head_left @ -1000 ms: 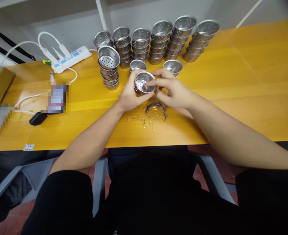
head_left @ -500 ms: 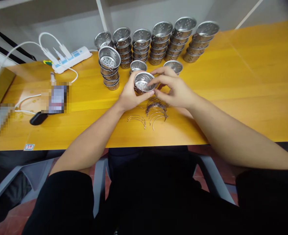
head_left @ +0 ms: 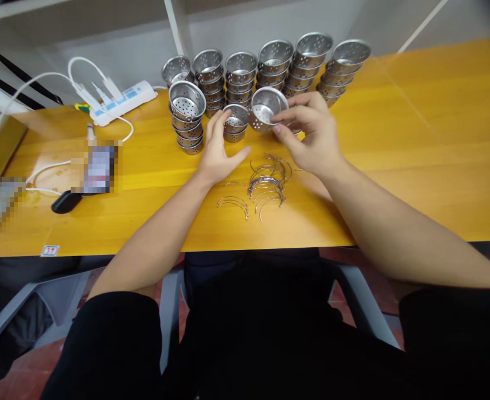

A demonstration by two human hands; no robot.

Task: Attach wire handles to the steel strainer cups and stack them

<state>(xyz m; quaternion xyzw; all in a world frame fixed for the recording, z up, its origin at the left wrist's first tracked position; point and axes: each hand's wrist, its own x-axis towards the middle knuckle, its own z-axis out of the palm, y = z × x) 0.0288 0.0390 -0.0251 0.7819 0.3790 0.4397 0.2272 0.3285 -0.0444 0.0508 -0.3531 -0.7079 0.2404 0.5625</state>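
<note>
My right hand (head_left: pixel 311 130) pinches the rim of a perforated metal cup (head_left: pixel 266 108), lifted above the table. My left hand (head_left: pixel 221 153) holds nothing; its thumb and fingers are spread, close to a short stack of cups (head_left: pixel 235 123). Between and below the hands, a loose pile of thin curved metal wires (head_left: pixel 266 184) lies on the table, with a few more wires (head_left: pixel 233 203) to the left. Part of another cup shows behind my right hand. Left of my left hand rises a taller stack of cups (head_left: pixel 186 105).
Several tall cup stacks (head_left: pixel 275 58) line the back of the yellow table (head_left: pixel 428 155). A white power strip (head_left: pixel 124 103) with cables, a phone (head_left: pixel 99 169) and a black object (head_left: pixel 65 201) are at the left.
The cup has left my left hand and moved up and right in my right hand. My left hand has opened. The short stack in the middle now shows more fully.
</note>
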